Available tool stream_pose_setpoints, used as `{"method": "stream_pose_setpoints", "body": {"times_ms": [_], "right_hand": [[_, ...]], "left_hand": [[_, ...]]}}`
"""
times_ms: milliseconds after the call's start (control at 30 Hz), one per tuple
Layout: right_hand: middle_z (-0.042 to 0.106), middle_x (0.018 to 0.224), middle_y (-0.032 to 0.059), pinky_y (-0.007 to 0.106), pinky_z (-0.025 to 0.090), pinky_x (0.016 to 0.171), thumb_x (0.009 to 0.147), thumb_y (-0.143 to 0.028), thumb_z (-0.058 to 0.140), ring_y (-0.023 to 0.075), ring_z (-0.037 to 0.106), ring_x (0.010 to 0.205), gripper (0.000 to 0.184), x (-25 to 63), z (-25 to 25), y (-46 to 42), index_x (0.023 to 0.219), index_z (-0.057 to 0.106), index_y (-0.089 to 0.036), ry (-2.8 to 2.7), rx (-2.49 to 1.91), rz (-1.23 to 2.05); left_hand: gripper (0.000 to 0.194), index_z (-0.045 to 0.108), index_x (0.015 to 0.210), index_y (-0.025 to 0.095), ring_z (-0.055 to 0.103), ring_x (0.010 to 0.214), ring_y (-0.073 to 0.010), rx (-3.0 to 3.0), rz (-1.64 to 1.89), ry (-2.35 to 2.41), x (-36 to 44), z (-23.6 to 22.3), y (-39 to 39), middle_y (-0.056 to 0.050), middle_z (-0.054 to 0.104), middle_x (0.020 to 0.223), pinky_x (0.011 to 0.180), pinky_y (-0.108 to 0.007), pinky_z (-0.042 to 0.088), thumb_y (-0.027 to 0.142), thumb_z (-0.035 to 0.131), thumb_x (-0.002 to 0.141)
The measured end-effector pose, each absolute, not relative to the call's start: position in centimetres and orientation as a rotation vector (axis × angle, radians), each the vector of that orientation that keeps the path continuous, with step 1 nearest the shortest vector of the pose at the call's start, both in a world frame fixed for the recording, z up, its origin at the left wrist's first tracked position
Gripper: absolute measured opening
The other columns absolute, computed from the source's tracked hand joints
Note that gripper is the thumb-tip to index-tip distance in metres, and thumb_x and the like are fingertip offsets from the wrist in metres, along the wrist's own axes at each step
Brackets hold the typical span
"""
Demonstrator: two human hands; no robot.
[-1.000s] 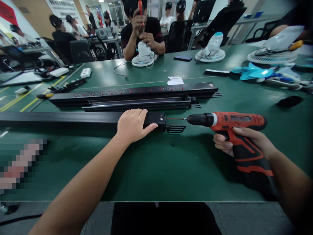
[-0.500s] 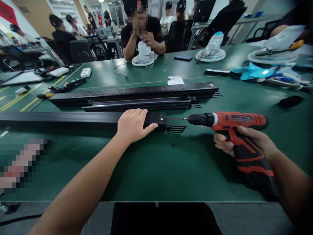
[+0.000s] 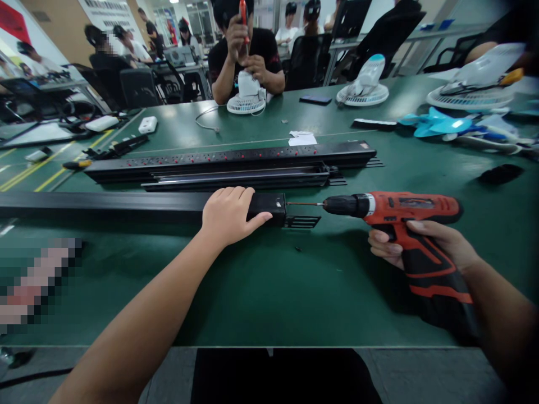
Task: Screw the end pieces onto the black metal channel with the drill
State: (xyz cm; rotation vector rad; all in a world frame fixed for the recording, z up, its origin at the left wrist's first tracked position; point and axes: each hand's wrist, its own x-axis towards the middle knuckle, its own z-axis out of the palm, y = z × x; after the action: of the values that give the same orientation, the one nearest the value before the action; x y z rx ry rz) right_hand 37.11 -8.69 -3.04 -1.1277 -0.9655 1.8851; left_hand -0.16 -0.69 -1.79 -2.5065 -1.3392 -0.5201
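Green table [image 3: 269,292] under everything, seated people beyond its far side; from the left, a long black bar [image 3: 168,205] runs in to my left hand [image 3: 229,216], which is cupped over its top near the end, thumb on the near side; behind it lies a black strip with red dots [image 3: 227,160]; then the bit [image 3: 305,203] reaches the bar's end, its red drill [image 3: 415,207] gripped in my right hand [image 3: 442,241], fingers closed round the handle; beyond, blue fan blades [image 3: 440,122]
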Motion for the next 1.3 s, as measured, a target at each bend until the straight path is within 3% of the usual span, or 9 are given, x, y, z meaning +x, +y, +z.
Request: {"method": "stream_pose_setpoints", "body": {"times_ms": [400, 667, 1000, 1300], "right_hand": [[0.043, 0.069, -0.0017, 0.021, 0.038, 0.044, 0.061, -0.055, 0.055, 0.0089, 0.034, 0.054, 0.039, 37.24, -3.19, -8.77, 0.086, 0.052, -0.025, -0.931, -1.072, 1.883], [0.048, 0.075, -0.0008, 0.023, 0.04, 0.045, 0.062, -0.057, 0.058, 0.0097, 0.036, 0.055, 0.057, 37.19, -3.32, -8.9, 0.11, 0.047, -0.03, -0.855, -1.004, 1.884], [0.041, 0.064, -0.0015, 0.024, 0.038, 0.044, 0.061, -0.051, 0.056, 0.0105, 0.033, 0.054, 0.035, 37.29, -3.17, -8.79, 0.083, 0.054, -0.025, -0.903, -1.063, 1.928], [0.043, 0.066, -0.0014, 0.022, 0.038, 0.044, 0.063, -0.044, 0.054, 0.0095, 0.034, 0.054, 0.03, 37.44, -3.38, -8.57, 0.085, 0.052, -0.024, -0.85, -1.084, 1.941]], "left_hand": [[0.069, 0.069, 0.122, 0.016, 0.069, 0.103, -0.0337, -2.499, -0.528, -1.328, -0.15, -1.82, -0.67, -0.014, 0.075, 0.112, 0.093, -0.047, 0.051, 0.074, 0.04, 0.098], [0.07, 0.069, 0.121, 0.014, 0.069, 0.102, -0.0334, -2.49, -0.524, -1.313, -0.17, -1.88, -0.67, -0.014, 0.075, 0.112, 0.092, -0.047, 0.051, 0.073, 0.039, 0.098], [0.071, 0.069, 0.121, 0.012, 0.069, 0.101, -0.0338, -2.494, -0.522, -1.313, -0.25, -1.89, -0.6, -0.014, 0.075, 0.112, 0.092, -0.047, 0.051, 0.073, 0.04, 0.098], [0.07, 0.069, 0.122, 0.013, 0.069, 0.102, -0.0343, -2.505, -0.521, -1.328, -0.15, -1.76, -0.67, -0.015, 0.075, 0.111, 0.092, -0.048, 0.051, 0.072, 0.041, 0.098]]}}
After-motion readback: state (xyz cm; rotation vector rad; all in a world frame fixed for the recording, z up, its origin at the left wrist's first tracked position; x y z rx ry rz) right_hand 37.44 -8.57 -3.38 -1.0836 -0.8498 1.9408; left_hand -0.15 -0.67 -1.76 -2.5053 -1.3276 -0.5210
